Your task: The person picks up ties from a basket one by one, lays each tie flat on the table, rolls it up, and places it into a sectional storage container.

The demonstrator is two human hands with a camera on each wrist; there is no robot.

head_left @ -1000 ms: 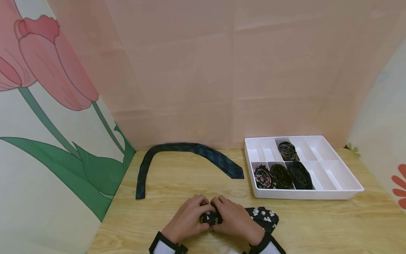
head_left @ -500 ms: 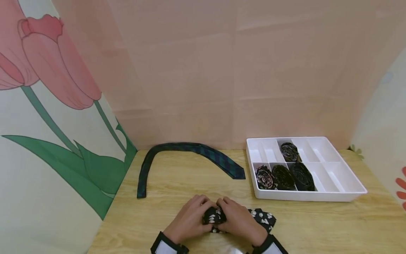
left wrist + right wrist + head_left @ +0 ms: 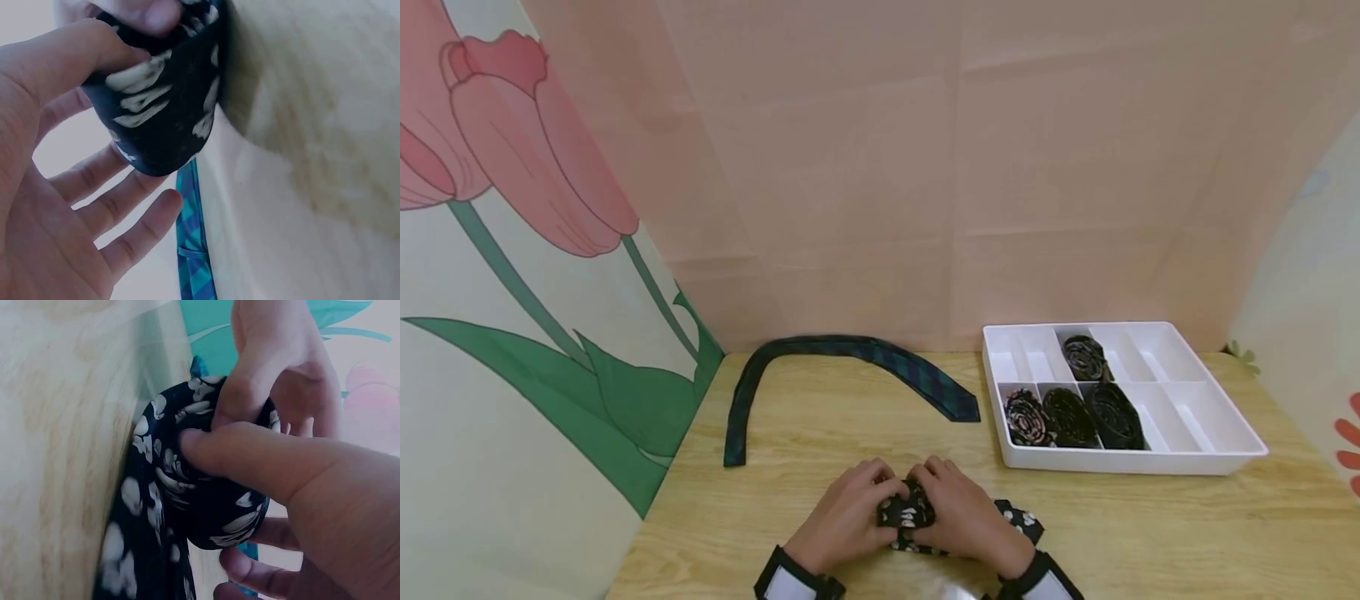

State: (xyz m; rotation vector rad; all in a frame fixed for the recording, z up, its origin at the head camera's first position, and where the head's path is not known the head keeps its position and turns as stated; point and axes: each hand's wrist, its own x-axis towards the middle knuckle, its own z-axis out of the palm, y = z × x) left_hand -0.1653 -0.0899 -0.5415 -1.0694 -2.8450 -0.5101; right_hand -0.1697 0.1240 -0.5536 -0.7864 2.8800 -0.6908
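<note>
A black necktie with white flowers (image 3: 907, 510) is partly rolled up between both hands near the table's front. My left hand (image 3: 855, 510) grips the roll from the left, its thumb (image 3: 94, 53) on the roll's edge and fingers around the far side. From the right, my right hand (image 3: 962, 517) pinches the same roll, the thumb (image 3: 231, 447) pressed into its coiled side. The unrolled wide end (image 3: 1021, 521) trails flat on the table past the right hand. Behind the hands a dark blue-green checked necktie (image 3: 917, 377) lies in a curve.
A white divided tray (image 3: 1135, 461) stands at the right on the wooden table (image 3: 850, 400). Several rolled dark neckties (image 3: 1070, 417) sit in its left and middle compartments. A pinkish backdrop (image 3: 850, 183) rises behind the table, with a tulip-printed panel (image 3: 542, 158) at left.
The floral roll has grown thicker and shows more of its patterned face. Its loose tail has drawn left and shortened beside the right hand. Both hands stay in nearly the same place.
</note>
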